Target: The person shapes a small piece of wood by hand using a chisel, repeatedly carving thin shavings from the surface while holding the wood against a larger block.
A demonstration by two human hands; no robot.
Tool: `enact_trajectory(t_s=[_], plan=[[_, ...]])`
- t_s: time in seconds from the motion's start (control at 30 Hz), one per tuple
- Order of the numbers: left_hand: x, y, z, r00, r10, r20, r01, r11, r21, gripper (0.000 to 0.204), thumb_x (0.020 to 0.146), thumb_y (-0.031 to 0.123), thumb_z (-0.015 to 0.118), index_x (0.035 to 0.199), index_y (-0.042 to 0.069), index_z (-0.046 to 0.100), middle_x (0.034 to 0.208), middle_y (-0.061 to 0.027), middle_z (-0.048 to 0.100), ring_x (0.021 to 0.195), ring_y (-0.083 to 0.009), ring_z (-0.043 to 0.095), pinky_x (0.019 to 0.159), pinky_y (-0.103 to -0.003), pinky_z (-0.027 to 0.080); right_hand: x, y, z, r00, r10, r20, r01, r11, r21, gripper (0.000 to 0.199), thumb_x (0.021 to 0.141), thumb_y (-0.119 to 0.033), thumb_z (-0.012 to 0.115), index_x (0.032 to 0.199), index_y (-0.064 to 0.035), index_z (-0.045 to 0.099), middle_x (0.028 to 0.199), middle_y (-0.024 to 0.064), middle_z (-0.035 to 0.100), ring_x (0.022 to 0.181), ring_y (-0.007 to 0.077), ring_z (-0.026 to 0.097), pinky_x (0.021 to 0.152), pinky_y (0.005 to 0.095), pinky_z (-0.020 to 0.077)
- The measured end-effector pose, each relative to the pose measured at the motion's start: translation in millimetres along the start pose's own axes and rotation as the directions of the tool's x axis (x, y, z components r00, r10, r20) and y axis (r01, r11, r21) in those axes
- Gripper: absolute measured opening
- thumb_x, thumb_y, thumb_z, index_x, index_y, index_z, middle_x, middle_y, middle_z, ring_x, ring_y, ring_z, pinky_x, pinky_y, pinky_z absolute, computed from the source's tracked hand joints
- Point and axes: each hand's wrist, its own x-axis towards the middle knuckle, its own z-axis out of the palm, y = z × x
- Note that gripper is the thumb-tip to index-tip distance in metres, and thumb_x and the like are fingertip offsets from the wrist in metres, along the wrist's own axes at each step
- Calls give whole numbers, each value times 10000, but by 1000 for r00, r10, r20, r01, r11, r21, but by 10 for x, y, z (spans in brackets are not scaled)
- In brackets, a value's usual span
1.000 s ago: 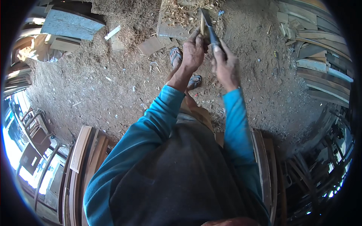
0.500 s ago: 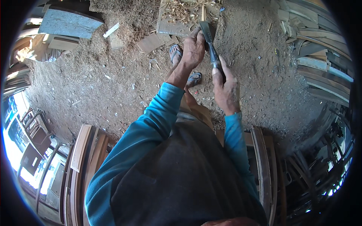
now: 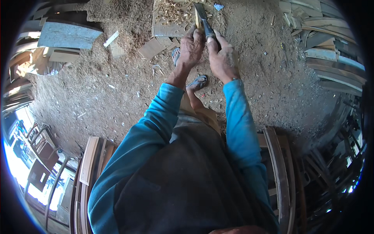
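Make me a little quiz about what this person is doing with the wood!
1. True or false: the right hand grips the handle of a dark-bladed chopping tool.
2. What does the left hand hold? A) a thin wood piece B) a hammer C) nothing
3. Fill in: the wood shavings lie on a flat ____.

Key: 1 true; 2 A; 3 board.

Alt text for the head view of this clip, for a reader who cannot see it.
Seen from above, a person in blue sleeves grips a dark blade in the right hand against a thin wood piece in the left hand, over a board strewn with shavings. Sawdust floor, sandalled feet and stacked planks surround them.
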Motion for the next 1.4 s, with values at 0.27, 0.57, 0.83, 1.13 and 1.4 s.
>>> enact_trajectory(t_s=[0.27,0.57,0.83,1.13,1.4], plan=[[-89,62,-23,998,55,-30,-51,992,116,329,1116,251,430,1272,38,627,719,-9,596,612,-86,520,538,-291,438,-615,80,-178,993,-87,82,91,995,-50,496,1030,-341,518,1432,-55,570,1120,277,708,999,450,706,856,490,572],[-99,27,28,992,113,-62,-98,974,206,353,1088,227,416,1347,60,589,846,-177,703,738,-296,693,694,-430,537,-407,-22,-150,993,-58,105,77,980,-185,503,1019,-339,510,1459,-97,546,1012,292,718,908,470,713,791,536,578],[24,-294,46,985,160,-68,-159,987,30,323,1097,191,445,1331,49,616,901,-152,735,772,-214,676,706,-369,545,-304,-129,6,997,32,64,-22,987,-162,505,1020,-398,509,1434,-116,576,1172,273,694,1058,473,681,905,525,559],[-40,-8,-8,985,166,-45,-153,966,208,382,1106,314,473,1286,17,631,852,-62,680,763,-123,604,674,-325,522,-265,-67,-95,993,53,101,-39,990,-136,547,1020,-405,495,1449,-72,563,1230,295,673,1088,462,681,933,511,544],[-95,-36,-39,998,-50,-35,43,982,-184,334,1120,276,457,1321,47,593,856,7,620,695,-76,538,601,-242,459,-561,27,-210,990,-31,139,29,999,16,521,1029,-358,516,1423,-20,570,1232,295,675,1101,446,683,927,493,554]])
